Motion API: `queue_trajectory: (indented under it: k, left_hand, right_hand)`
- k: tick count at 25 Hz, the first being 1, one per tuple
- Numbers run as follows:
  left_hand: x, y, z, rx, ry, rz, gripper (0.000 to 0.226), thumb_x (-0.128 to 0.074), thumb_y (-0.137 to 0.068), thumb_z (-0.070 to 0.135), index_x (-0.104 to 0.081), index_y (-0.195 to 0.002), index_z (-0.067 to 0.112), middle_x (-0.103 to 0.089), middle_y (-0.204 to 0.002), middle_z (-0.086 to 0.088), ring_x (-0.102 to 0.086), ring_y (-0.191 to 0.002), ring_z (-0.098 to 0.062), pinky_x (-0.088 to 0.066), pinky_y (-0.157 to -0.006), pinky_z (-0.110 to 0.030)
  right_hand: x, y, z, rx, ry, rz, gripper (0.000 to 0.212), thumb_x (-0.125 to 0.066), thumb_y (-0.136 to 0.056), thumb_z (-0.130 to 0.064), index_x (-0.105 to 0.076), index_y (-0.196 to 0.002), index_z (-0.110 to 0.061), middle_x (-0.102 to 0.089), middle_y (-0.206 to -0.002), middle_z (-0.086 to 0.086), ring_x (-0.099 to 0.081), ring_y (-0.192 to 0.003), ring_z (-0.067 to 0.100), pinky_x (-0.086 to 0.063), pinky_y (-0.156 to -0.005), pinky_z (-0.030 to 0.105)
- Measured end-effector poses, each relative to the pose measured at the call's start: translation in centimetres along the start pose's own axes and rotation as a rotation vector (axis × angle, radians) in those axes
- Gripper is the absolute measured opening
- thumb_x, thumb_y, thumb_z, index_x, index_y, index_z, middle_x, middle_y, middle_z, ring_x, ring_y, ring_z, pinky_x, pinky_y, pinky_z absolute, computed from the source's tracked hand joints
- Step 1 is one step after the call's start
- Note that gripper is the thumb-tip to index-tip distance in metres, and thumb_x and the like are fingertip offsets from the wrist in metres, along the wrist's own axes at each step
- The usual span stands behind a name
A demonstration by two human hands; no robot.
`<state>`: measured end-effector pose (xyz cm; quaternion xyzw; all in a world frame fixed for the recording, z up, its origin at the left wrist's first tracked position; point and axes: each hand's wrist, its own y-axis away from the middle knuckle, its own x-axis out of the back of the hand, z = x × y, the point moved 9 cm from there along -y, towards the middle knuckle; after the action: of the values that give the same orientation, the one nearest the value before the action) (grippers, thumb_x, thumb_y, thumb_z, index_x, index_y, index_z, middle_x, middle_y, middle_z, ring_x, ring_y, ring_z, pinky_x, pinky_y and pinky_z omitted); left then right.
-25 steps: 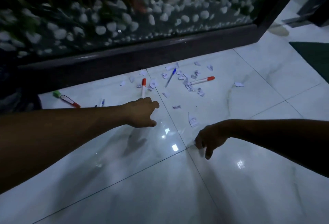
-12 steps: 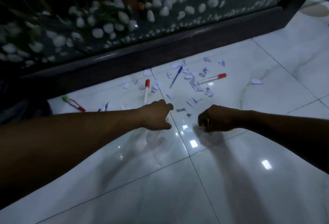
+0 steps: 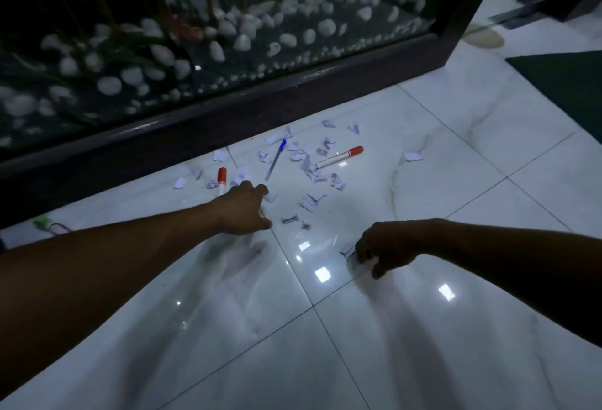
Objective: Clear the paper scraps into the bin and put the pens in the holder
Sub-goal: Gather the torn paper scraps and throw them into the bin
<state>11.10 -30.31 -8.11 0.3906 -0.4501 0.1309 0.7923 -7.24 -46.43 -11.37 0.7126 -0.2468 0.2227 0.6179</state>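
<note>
Change since earlier frame: the right hand [image 3: 386, 248] had drawn back from the scrap pile toward the lower right, now gripping a paper scrap [image 3: 347, 251] at its fingertips; half a second before it was a fist up beside the left hand. The left hand [image 3: 246, 207] had pushed farther up into the pile.
Floor [image 3: 325, 344]: glossy white marble-look tiles with dark grout lines and bright lamp reflections, filling the lower two thirds of the frame.
Glass enclosure [image 3: 228, 35]: dark-framed, across the upper frame, holding white pebbles and plant stems.
Mat [image 3: 566, 84]: dark green, at the right edge.
Left hand: fingers curled, over the lower end of a red-capped marker [image 3: 222, 178]; I cannot tell whether it held anything.
Paper scraps [image 3: 312, 168]: scattered on the floor at centre frame, below the enclosure's base.
Second red-capped marker [image 3: 340, 157]: lay nearly level, cap toward the upper right.
First marker: long axis almost vertical in the frame, cap toward the top.
Blue pen [image 3: 276, 159]: lay diagonally, blue cap toward the upper right, tip toward the lower left.
Green-capped marker [image 3: 49, 225]: at the left edge, blurred.
</note>
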Motion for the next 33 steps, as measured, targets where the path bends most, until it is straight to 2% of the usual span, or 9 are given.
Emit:
queue_trajectory:
  k: [3,7,11,13,15,21,24,27,33]
  left_hand:
    - [0.5,-2.5,-2.0,0.097,-0.04,0.046,0.085,-0.069,-0.085,0.049,-0.026,-0.152,0.02,-0.028,-0.156,-0.017,-0.024,-0.146,-0.035,-0.033,-0.112,-0.045]
    - [0.5,-5.0,-3.9,0.196,0.073,0.084,0.09,-0.068,-0.083,0.054,-0.022,-0.152,0.018,-0.023,-0.156,-0.019,-0.016,-0.147,-0.034,-0.038,-0.108,-0.045]
    - [-1.2,-6.3,-3.0,0.164,0.163,0.127,0.094,-0.068,-0.082,0.055,-0.022,-0.153,0.015,-0.015,-0.162,-0.019,-0.016,-0.149,-0.034,-0.028,-0.116,-0.041]
    - [-2.6,-6.4,-1.6,0.103,0.233,0.124,0.098,-0.069,-0.082,0.054,-0.018,-0.156,0.015,-0.008,-0.165,-0.016,-0.012,-0.151,-0.033,-0.023,-0.119,-0.041]
    - [-4.0,-6.0,0.6,-0.011,0.307,0.106,0.1,-0.069,-0.082,0.055,-0.015,-0.157,0.018,-0.007,-0.166,-0.009,-0.014,-0.152,-0.03,-0.024,-0.121,-0.042]
    - [-2.9,-4.5,3.0,-0.201,0.327,0.247,0.083,-0.07,-0.085,0.048,-0.029,-0.152,0.021,-0.027,-0.159,-0.004,-0.028,-0.145,-0.023,-0.031,-0.116,-0.035]
    - [-1.6,-5.5,-1.2,-0.046,0.311,0.286,0.084,-0.07,-0.086,0.047,-0.027,-0.153,0.02,-0.026,-0.16,-0.005,-0.026,-0.146,-0.025,-0.029,-0.116,-0.037]
    - [-2.0,-5.9,-3.0,0.014,0.252,0.221,0.087,-0.067,-0.088,0.049,-0.021,-0.156,0.019,-0.017,-0.164,-0.004,-0.018,-0.151,-0.025,-0.025,-0.12,-0.04]
    - [-4.5,-5.6,0.1,-0.213,0.216,0.121,0.093,-0.07,-0.083,0.055,-0.023,-0.155,0.022,-0.024,-0.163,0.001,-0.025,-0.148,-0.021,-0.026,-0.118,-0.033]
  right_hand:
    - [2.3,-1.5,-0.4,0.022,-0.056,0.16,0.051,-0.072,-0.087,-0.034,-0.057,-0.132,-0.017,-0.056,-0.124,0.006,-0.057,-0.111,0.023,-0.037,-0.078,0.022]
    - [6.6,-4.4,-0.1,-0.032,-0.114,0.393,0.043,-0.067,-0.089,-0.034,-0.055,-0.128,-0.021,-0.056,-0.122,0.004,-0.059,-0.107,0.023,-0.051,-0.081,0.035]
    - [11.8,-4.4,5.7,-0.375,-0.153,0.765,0.037,-0.062,-0.09,-0.04,-0.055,-0.119,-0.019,-0.061,-0.114,0.005,-0.063,-0.1,0.025,-0.051,-0.072,0.034]
    - [11.2,-5.1,9.0,-0.58,-0.23,0.716,0.057,-0.061,-0.087,-0.054,-0.051,-0.128,-0.017,-0.06,-0.118,0.008,-0.063,-0.1,0.026,-0.053,-0.073,0.036]
    - [10.1,-7.0,9.6,-0.576,-0.338,0.61,0.068,-0.061,-0.084,-0.062,-0.049,-0.133,-0.016,-0.058,-0.124,0.01,-0.062,-0.103,0.026,-0.055,-0.079,0.038]
    - [13.9,-9.2,4.9,-0.349,-0.304,0.748,0.051,-0.053,-0.089,-0.063,-0.065,-0.111,-0.019,-0.071,-0.103,0.004,-0.065,-0.082,0.019,-0.048,-0.07,0.031]
    - [15.9,-9.9,3.8,-0.353,-0.283,0.843,0.06,-0.055,-0.088,-0.062,-0.054,-0.133,-0.022,-0.062,-0.127,0.007,-0.068,-0.099,0.026,-0.054,-0.078,0.038]
    - [15.2,-11.6,3.4,-0.352,-0.271,0.715,0.066,-0.059,-0.086,-0.062,-0.048,-0.139,-0.023,-0.055,-0.133,0.008,-0.065,-0.105,0.028,-0.056,-0.083,0.041]
    - [12.9,-11.3,2.3,-0.199,-0.25,0.63,0.04,-0.058,-0.091,-0.055,-0.058,-0.108,-0.019,-0.066,-0.102,0.006,-0.059,-0.079,0.018,-0.047,-0.065,0.031]
